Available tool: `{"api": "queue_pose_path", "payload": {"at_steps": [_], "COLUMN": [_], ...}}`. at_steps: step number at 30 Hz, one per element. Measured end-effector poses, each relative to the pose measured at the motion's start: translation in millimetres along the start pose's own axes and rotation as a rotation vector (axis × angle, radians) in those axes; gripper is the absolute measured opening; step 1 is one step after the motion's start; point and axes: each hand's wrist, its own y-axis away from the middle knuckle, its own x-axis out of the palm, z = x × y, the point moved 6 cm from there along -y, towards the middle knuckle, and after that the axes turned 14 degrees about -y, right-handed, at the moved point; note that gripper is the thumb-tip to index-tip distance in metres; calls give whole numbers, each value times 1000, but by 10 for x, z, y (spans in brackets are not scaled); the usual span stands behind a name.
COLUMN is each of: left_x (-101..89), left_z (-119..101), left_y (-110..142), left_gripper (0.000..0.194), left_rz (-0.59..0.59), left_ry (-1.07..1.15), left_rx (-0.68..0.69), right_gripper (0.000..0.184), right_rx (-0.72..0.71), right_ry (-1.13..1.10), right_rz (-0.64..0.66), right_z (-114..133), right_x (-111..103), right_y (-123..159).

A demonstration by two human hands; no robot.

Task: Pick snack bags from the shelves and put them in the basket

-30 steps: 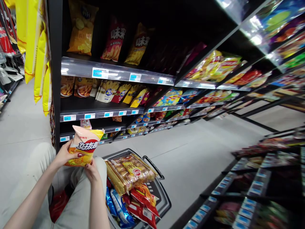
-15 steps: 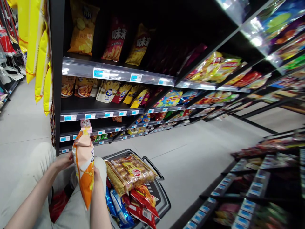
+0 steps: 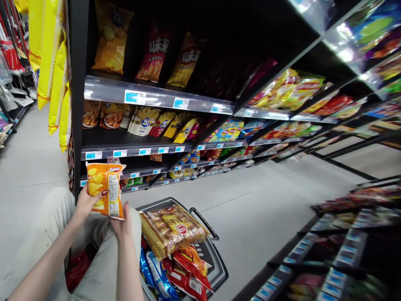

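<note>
An orange bag of potato chips (image 3: 99, 184) is held up in front of the low shelves, its printed back with the pale text panel facing me. My left hand (image 3: 85, 204) grips its left side, the thumb with a dark red nail lying across the front. At the lower right corner, my right hand (image 3: 122, 225) touches and supports the bag; some of its fingers are hidden behind it. Beside my right knee stands a grey shopping basket (image 3: 223, 267). A tray of packaged bread rolls (image 3: 173, 228) lies on top, over red snack bags (image 3: 188, 276) and a blue bag (image 3: 158, 271).
Black shelving (image 3: 140, 144) with several snack bags and price tags rises directly ahead. Yellow bags (image 3: 53, 75) hang at its left end. Another low shelf (image 3: 300, 251) runs along the right, across the grey floor (image 3: 244, 209).
The chip bag has turned from its side edge to show its back, and sits slightly higher. My left thumb now lies over its front. The view has shifted slightly.
</note>
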Motion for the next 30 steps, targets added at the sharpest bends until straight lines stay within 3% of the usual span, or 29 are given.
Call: {"api": "queue_pose_path", "payload": {"at_steps": [2,5,10,17,30], "left_x": [-128,-209,-90,59,33], "left_z": [-25,-22,-65,-158,-91], "left_y": [-51,-67,-16,133,104], "left_gripper": [71,65,59,63,54], "left_rz": [-78,-107,10,194,158], "left_ry": [-59,-113,-101,54,99], "left_rx": [7,-2,-38,-92,-105], "right_gripper": [78,70,53,48,54], "right_rx": [28,67,90,104,121], "right_ry": [-111,-185,-147,-117,-100], "right_rz": [26,37,26,28,16], "right_z": [15,-11,-98,-105,-131], "right_x": [27,51,76,55,18], "right_y": [30,82,76,84,91]}}
